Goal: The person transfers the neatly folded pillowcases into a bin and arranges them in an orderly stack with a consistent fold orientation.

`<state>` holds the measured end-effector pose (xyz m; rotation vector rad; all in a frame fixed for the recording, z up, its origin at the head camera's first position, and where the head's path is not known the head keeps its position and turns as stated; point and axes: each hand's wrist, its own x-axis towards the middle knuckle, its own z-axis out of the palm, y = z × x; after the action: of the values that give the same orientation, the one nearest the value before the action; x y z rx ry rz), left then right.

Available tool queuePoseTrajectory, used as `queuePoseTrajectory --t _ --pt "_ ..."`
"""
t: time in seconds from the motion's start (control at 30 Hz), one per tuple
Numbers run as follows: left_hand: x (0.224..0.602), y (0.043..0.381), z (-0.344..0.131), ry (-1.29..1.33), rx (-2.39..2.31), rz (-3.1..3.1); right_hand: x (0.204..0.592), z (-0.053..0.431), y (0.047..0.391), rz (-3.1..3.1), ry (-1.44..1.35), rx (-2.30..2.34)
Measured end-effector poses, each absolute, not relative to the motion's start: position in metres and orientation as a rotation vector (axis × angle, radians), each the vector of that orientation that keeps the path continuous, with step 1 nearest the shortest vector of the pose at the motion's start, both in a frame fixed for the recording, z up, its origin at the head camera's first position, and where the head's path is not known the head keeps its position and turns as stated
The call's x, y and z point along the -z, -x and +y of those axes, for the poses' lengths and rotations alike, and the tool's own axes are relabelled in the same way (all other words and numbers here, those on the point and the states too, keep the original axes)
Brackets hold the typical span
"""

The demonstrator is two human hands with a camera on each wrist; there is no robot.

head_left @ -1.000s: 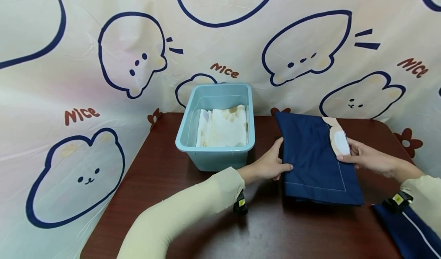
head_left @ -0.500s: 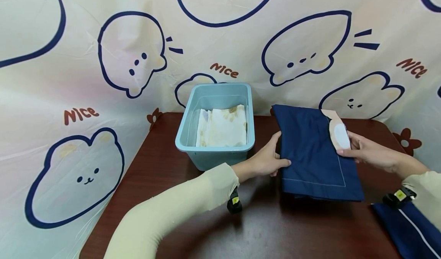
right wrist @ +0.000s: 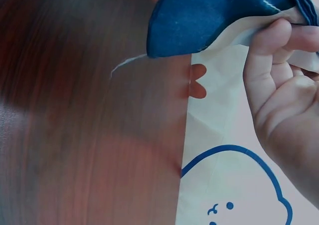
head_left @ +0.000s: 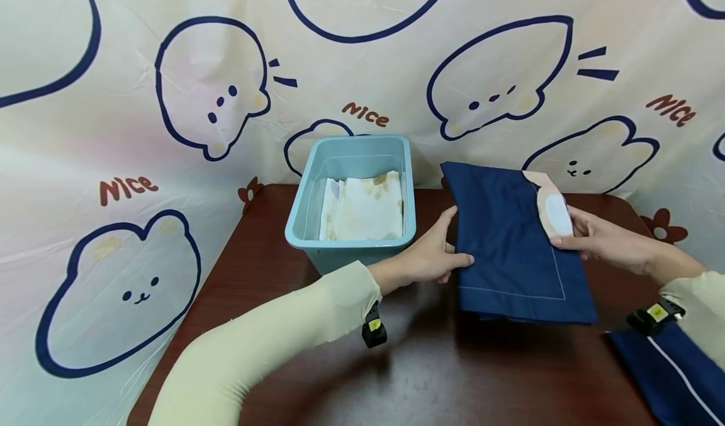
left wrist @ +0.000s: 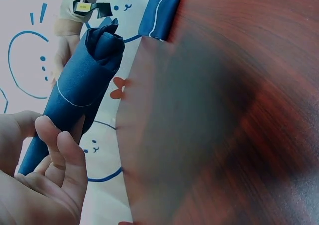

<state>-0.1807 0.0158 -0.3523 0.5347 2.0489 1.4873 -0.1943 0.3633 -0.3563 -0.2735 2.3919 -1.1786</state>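
A folded navy cloth (head_left: 504, 243) with white stitching and a beige-and-white patch is held between both hands, raised over the table. My left hand (head_left: 433, 253) grips its left edge, thumb on the front face and the other fingers behind. At the opposite edge my right hand (head_left: 603, 240) pinches the cloth, its thumb lying by the patch. Seen end-on in the left wrist view, the navy cloth (left wrist: 82, 80) shows several rolled layers. In the right wrist view, one lower corner hangs free with a loose white thread (right wrist: 127, 63).
Left of the hands, a light blue plastic bin (head_left: 350, 244) contains a folded white cloth (head_left: 370, 206) with a yellowish pattern. Another navy cloth with a white stripe (head_left: 674, 369) lies at the table's right front, partly under the right forearm. A printed curtain (head_left: 368, 67) hangs behind the table (head_left: 453, 375).
Both hands have lifted the navy cloth slightly and shifted it a little to the left. Their hold on its two edges looks the same.
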Motion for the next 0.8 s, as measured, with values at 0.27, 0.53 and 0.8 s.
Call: queuePoseTrajectory --t 0.27,0.53,0.8 --pt "0.338 0.182 0.011 -0.579 -1.478 2.074 0.344 0.355 0.197 2.379 0.294 1.174" --pt "0.323 0.183 -0.001 -0.586 -1.467 2.102 0.334 0.346 0.195 2.409 0.300 1.187" --pt "0.320 0.188 -0.017 -0.578 -1.451 2.102 0.325 0.332 0.193 2.440 0.331 1.214"
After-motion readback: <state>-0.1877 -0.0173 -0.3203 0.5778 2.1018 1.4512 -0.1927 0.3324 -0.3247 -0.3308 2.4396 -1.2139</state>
